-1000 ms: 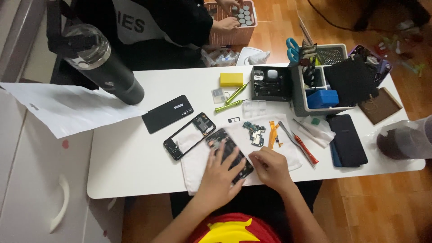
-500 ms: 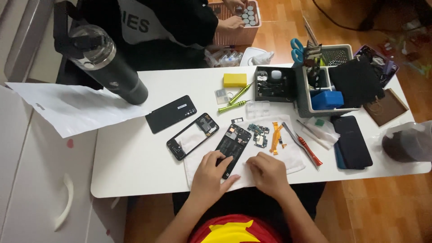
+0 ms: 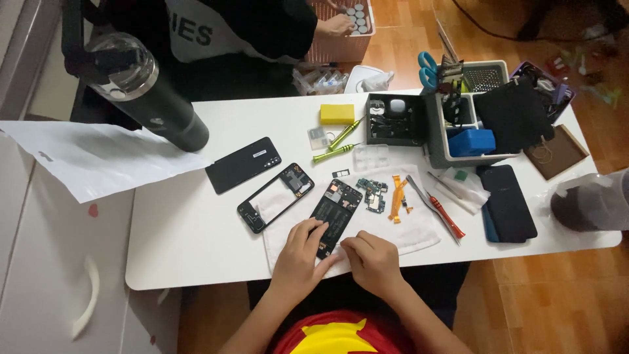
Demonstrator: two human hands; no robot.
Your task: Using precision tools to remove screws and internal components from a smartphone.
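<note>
An opened black phone body (image 3: 335,210) with its insides showing lies on a white cloth (image 3: 419,229) near the table's front edge. My left hand (image 3: 298,252) rests on its lower end with fingers spread over it. My right hand (image 3: 370,257) lies curled on the cloth just right of the phone's lower end, touching it. A black phone frame (image 3: 275,196) lies to the left, and a black back cover (image 3: 244,164) beyond it. A small circuit board (image 3: 373,191) and orange flex cables (image 3: 397,196) lie on the cloth to the right.
A black bottle (image 3: 147,92) stands at the back left by a white sheet (image 3: 85,157). Green screwdrivers (image 3: 341,141), a yellow block (image 3: 337,113), a grey organiser tray (image 3: 440,147), a red-handled tool (image 3: 447,213) and a dark phone (image 3: 506,202) fill the right. Another person sits opposite.
The view has shifted slightly. My hands stay on the opened phone's lower end, which now lies a little further right and more upright on the cloth.
</note>
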